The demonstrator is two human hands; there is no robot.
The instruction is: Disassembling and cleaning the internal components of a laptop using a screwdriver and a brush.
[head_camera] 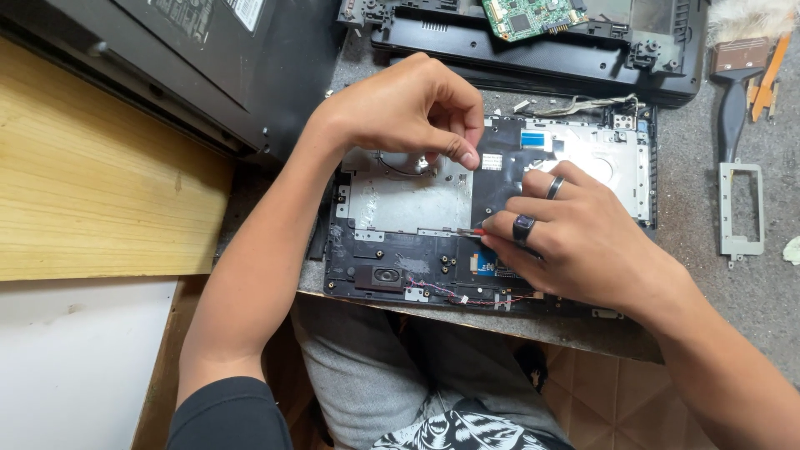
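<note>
Both of my hands are over the open laptop base (400, 250), which lies flat on the tabletop (725, 283) with its long side going left to right. My right hand (575, 242) is nearer to me. It grips one thin tool with a red tip (473, 232), pointing left at the metal plate (408, 200). My left hand (408, 108) sits farther back, its fingers pinched on something tiny I cannot make out. I count two rings, one speaker (385, 274), one green board (529, 17) and one brush (742, 58).
</note>
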